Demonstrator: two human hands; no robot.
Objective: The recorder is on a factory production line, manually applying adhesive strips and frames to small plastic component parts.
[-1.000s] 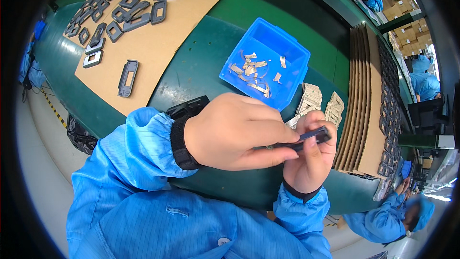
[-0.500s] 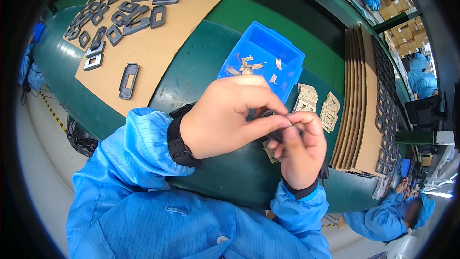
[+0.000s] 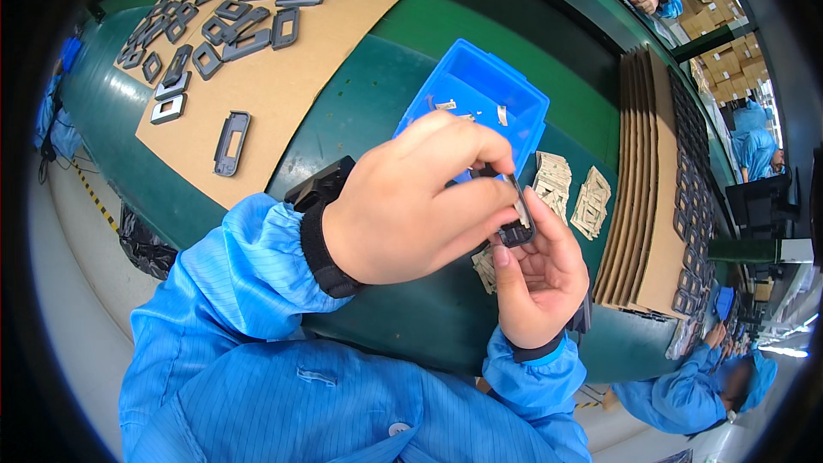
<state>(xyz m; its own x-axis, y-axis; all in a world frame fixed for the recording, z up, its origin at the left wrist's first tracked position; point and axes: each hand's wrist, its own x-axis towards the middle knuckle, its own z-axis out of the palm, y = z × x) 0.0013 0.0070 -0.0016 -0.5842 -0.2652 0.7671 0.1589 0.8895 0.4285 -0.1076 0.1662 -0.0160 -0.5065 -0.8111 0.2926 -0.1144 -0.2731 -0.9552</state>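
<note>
In front of me, my right hand (image 3: 544, 283) grips a small black plastic frame (image 3: 517, 233) by its near end, thumb on one side and fingers on the other. My left hand (image 3: 411, 206) reaches over from the left, its bent fingers closed on the far part of this frame and covering much of it. A narrow pale strip (image 3: 521, 209) shows inside the frame beside my left fingertips. Beyond my hands stands a blue plastic bin (image 3: 525, 103) with small tan scraps (image 3: 502, 115) in it.
Stacks of tan strips (image 3: 591, 204) lie right of the bin. Further right, corrugated cardboard sheets (image 3: 630, 180) stand beside rows of black frames (image 3: 691, 180). At left, a cardboard sheet (image 3: 287, 90) bears many loose frames and a single nearer one (image 3: 231, 144). Co-workers (image 3: 686, 390) sit beyond.
The black frame has turned so that its near end and the pale strip now show. My left fingers have shifted over it, and my right hand has opened wider around it.
</note>
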